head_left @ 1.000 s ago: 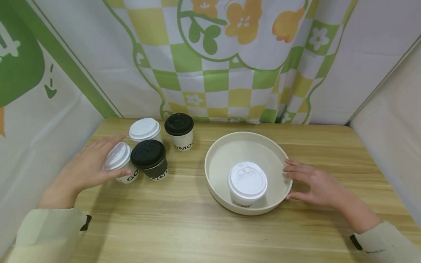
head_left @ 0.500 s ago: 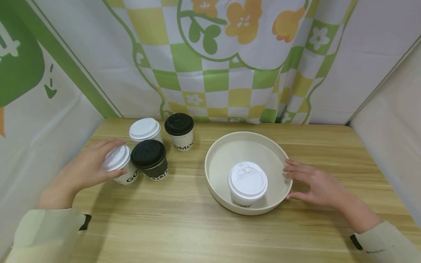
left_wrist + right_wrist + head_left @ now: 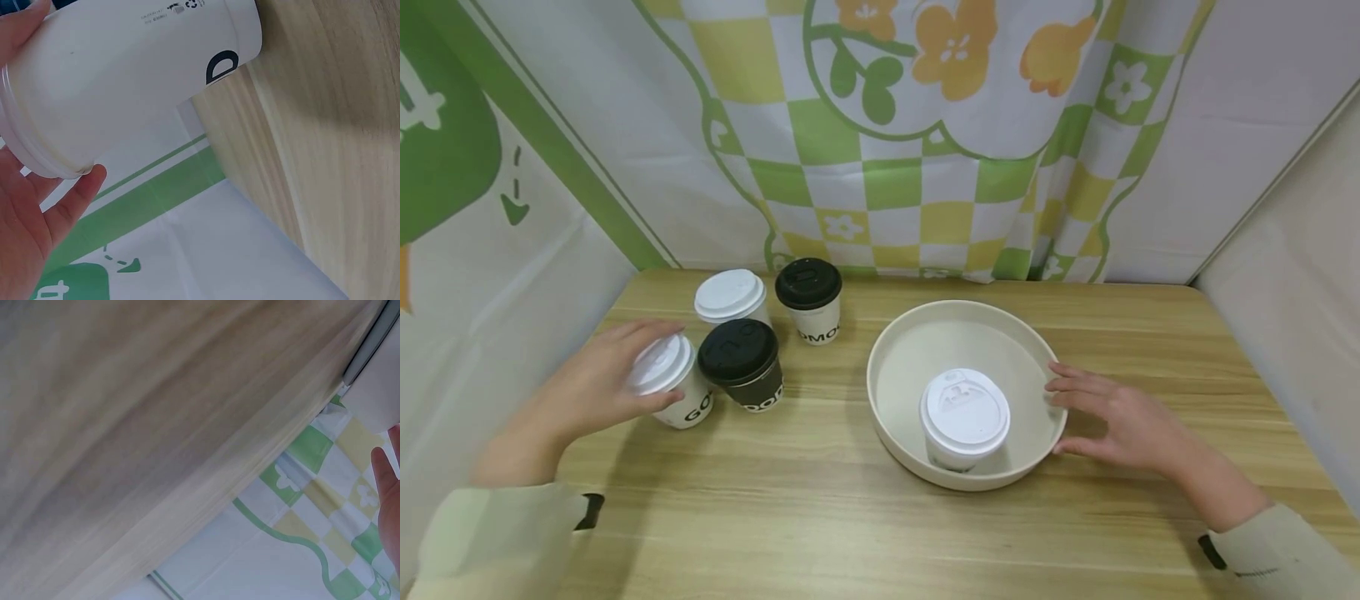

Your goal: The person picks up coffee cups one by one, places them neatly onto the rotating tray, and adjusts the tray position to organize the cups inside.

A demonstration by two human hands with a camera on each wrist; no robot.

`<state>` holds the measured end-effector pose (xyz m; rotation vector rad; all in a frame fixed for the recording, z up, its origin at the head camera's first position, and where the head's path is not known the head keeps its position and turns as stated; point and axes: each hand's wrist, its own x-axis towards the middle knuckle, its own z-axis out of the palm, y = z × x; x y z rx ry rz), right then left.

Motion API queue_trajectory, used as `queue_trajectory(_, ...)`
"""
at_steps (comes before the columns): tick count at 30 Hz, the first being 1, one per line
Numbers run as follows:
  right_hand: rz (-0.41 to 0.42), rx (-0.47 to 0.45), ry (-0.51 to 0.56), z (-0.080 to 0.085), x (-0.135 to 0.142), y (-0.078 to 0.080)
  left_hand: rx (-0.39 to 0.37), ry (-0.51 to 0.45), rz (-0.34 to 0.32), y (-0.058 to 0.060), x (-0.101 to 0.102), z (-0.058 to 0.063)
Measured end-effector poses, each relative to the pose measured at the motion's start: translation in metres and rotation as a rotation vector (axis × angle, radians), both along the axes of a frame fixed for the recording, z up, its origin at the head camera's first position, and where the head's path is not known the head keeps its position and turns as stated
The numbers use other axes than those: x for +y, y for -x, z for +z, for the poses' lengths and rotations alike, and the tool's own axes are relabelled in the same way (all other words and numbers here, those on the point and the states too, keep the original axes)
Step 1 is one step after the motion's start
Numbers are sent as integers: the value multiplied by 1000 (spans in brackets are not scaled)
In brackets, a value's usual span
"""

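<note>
In the head view my left hand [image 3: 591,383] grips a white paper cup [image 3: 688,406] by its white lid [image 3: 662,364], thumb on the near side and fingers on the far side. The left wrist view shows that cup [image 3: 137,81] close up, with fingertips [image 3: 94,178] at the lid's edge. My right hand [image 3: 1131,425] rests at the right rim of a round beige tray [image 3: 917,350], its fingers lying loosely over the edge and the thumb low outside. Inside the tray stands another white-lidded cup [image 3: 966,417].
Beside the held cup stand a dark cup with a black lid [image 3: 741,362], a white-lidded cup [image 3: 732,297] behind it, and a white cup with a black lid [image 3: 811,300]. A checked curtain [image 3: 887,183] hangs behind the wooden table [image 3: 820,517].
My left hand has closed in on the white cup's lid and shifted it slightly left and toward me, away from the dark cup. The right hand and tray stay put.
</note>
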<state>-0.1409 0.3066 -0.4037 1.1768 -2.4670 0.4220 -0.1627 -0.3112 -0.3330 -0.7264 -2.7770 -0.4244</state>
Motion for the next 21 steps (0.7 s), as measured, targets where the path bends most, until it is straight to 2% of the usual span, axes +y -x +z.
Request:
queue_trajectory(7, 10, 7, 3, 0, 0, 1, 22, 2, 3, -7, 3, 8)
queue_trajectory(21, -6, 0, -19, 2, -1, 0, 80, 10, -70, -18, 18, 26)
